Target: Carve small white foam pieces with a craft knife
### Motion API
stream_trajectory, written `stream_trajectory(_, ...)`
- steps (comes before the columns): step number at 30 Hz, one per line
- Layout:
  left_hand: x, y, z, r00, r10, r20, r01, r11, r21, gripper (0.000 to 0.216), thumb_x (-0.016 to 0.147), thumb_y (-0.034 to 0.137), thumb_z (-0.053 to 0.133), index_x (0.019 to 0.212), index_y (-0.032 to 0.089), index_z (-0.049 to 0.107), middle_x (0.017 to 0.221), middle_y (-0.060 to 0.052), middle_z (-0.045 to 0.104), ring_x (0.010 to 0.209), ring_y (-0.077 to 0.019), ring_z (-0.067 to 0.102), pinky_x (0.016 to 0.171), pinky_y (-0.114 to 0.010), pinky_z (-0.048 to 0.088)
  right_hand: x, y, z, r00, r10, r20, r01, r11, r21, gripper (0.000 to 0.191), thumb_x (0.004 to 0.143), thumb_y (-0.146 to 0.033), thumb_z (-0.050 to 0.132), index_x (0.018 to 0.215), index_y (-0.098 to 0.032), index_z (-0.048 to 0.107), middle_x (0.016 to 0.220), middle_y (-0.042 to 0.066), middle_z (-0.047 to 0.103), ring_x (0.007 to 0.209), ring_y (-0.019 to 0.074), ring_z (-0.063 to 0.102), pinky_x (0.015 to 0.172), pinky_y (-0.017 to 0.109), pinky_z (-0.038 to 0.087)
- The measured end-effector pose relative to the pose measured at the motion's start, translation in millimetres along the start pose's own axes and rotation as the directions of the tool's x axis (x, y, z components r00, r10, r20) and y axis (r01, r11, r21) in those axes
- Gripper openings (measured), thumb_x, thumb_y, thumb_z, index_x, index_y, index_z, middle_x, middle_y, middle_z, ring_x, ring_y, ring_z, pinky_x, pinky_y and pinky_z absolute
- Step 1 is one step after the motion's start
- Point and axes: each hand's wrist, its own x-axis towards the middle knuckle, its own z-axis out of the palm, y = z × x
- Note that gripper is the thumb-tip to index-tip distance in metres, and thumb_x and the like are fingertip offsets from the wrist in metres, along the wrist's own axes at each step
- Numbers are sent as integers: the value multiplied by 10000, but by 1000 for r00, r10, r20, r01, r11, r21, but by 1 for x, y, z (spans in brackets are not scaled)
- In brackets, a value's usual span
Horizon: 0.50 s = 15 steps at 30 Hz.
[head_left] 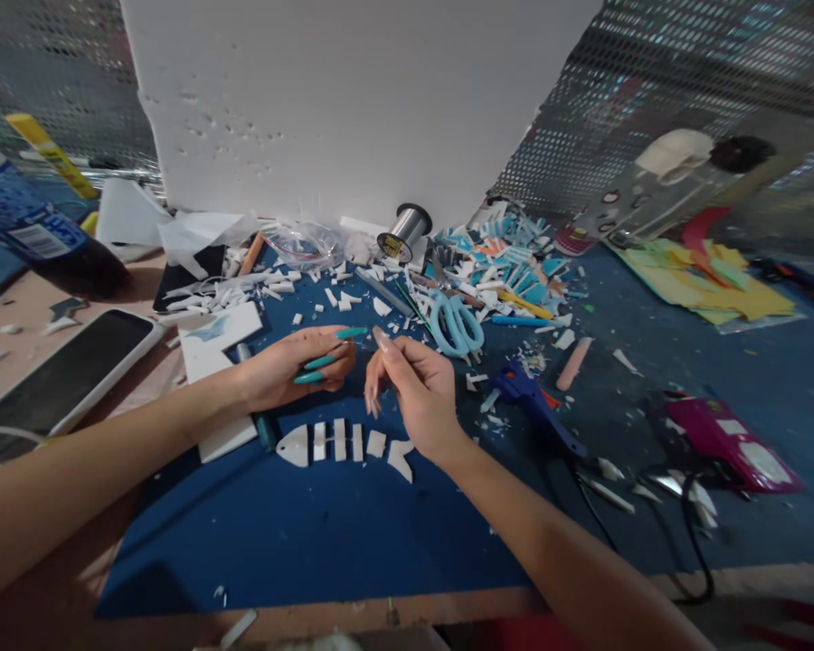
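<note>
My left hand [298, 363] is closed, its fingers curled and the thumb and forefinger brought together. Facing it across a small gap, my right hand [421, 389] pinches with thumb and forefinger. Whatever lies between the fingertips is too thin or small to make out. Just below the hands, white foam-like pieces lie in a row in the shape of a fish: a pointed head [294, 447] with a small hole, several strips [340, 439] and a forked tail [401, 459]. A white board offcut [225, 348] and a dark pen-like tool [264, 429] lie by my left wrist.
Light-blue scissors [456, 324], a wire spool [405, 232] and a heap of scraps [506, 258] lie behind the hands on the blue mat [326, 551]. A blue glue gun [539, 407] with a cord is at right. A phone [68, 375] and bottle [41, 226] occupy the left.
</note>
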Motion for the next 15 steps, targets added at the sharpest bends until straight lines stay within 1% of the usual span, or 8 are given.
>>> stream_trajectory(5,0,1,1,1000,-12,-5,12,1000,13,338,886,326,468,592,169,410,516,36,338,471,-79,293,489,-224,340,0,0,0,1000,27,5,-26,999,-30,354,895,-370,516,588,-198,557,513,-21,545,421,93,512,436,248,446)
stream_trajectory(11,1,0,0,1000,-12,3,12,1000,9,316,877,306,475,598,175,404,505,38,319,472,-86,274,483,-228,315,1,0,0,999,39,8,-38,998,-54,350,892,-370,524,587,-200,553,508,-26,534,418,88,502,450,247,457)
stream_trajectory(15,2,1,1,1000,-18,-10,18,1000,0,328,871,310,480,580,174,414,506,33,316,474,-91,268,475,-235,297,1,0,0,999,50,1,-50,997,-66,357,894,-358,523,576,-198,542,486,-35,513,400,81,485,442,242,438)
